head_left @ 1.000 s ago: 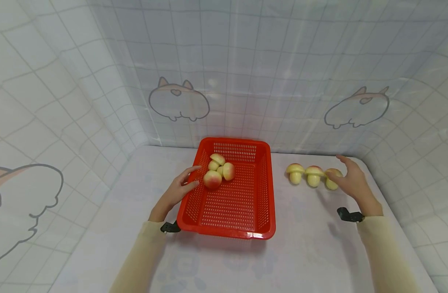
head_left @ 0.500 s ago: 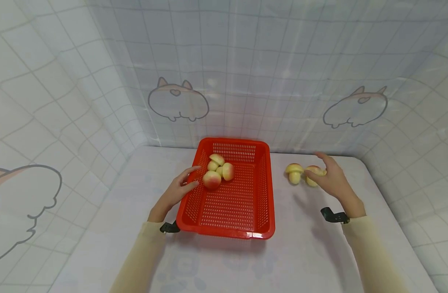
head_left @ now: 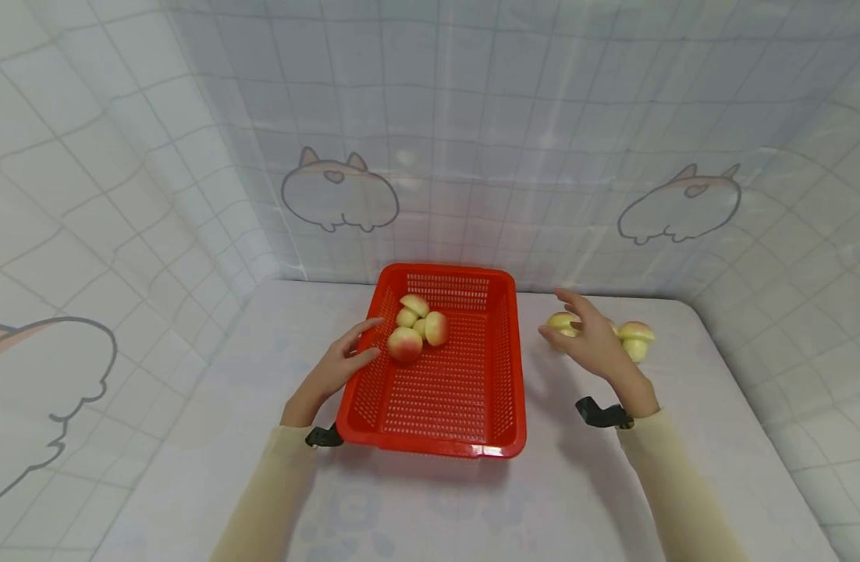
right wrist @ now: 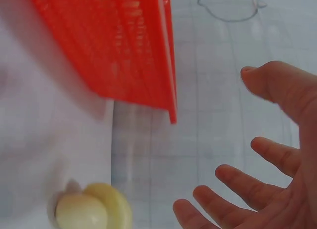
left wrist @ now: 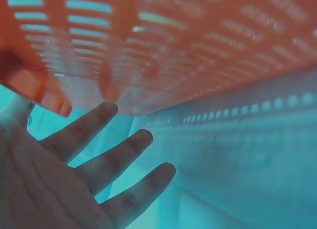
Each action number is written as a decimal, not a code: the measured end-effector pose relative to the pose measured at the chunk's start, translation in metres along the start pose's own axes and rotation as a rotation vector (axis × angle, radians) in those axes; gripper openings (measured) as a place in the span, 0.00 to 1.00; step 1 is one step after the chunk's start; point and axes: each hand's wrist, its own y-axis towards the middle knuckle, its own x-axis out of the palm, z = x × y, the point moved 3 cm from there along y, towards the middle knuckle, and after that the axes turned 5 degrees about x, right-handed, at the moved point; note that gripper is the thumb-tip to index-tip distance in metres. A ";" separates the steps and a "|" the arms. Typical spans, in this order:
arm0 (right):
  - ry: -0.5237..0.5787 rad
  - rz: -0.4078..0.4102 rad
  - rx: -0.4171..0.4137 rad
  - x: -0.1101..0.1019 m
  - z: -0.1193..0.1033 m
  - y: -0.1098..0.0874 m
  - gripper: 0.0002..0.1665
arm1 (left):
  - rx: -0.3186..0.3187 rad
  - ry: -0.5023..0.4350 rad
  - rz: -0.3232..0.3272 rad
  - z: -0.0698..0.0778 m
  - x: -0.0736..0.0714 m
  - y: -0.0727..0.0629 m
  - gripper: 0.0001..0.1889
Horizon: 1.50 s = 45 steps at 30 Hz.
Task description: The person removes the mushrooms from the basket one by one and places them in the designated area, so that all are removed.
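The red plastic basket (head_left: 520, 375) stands on the table with several toy mushrooms in its back left part; one mushroom (head_left: 405, 344) shows its red-tinged cap. My left hand (head_left: 335, 368) is at the basket's left rim with its fingers spread; the left wrist view shows straight fingers beside the slotted wall. To the basket's right, my right hand (head_left: 596, 347) hovers over a row of mushrooms, fingers apart and nothing in them. It partly covers the left mushroom (head_left: 560, 319) and nearly hides the middle one. The right mushroom (head_left: 636, 336) stands upright in plain sight.
A white sheet with a grid and cartoon animal outlines (head_left: 340, 195) rises behind the table and along both sides. The white tabletop (head_left: 430, 515) extends in front of the basket. Dark wrist cameras (head_left: 602, 412) sit below both hands.
My right hand has moved left along the row, from the right mushroom to above the left one, uncovering the right mushroom. My left hand and the basket have stayed in place.
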 end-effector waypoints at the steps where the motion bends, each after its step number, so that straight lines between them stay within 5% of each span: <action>1: 0.008 -0.004 -0.002 0.004 -0.002 0.001 0.46 | 0.003 0.009 -0.003 0.000 0.000 0.000 0.31; 25: 0.185 -0.092 -0.100 0.065 -0.073 0.033 0.41 | -0.063 0.140 0.013 0.002 -0.003 0.001 0.32; 34: 0.287 -0.131 -0.080 0.094 -0.084 0.048 0.39 | -0.078 0.140 0.004 0.003 -0.001 0.000 0.32; 45: 0.245 -0.137 -0.050 0.122 -0.082 0.060 0.34 | -0.090 0.154 0.017 0.002 0.000 0.001 0.32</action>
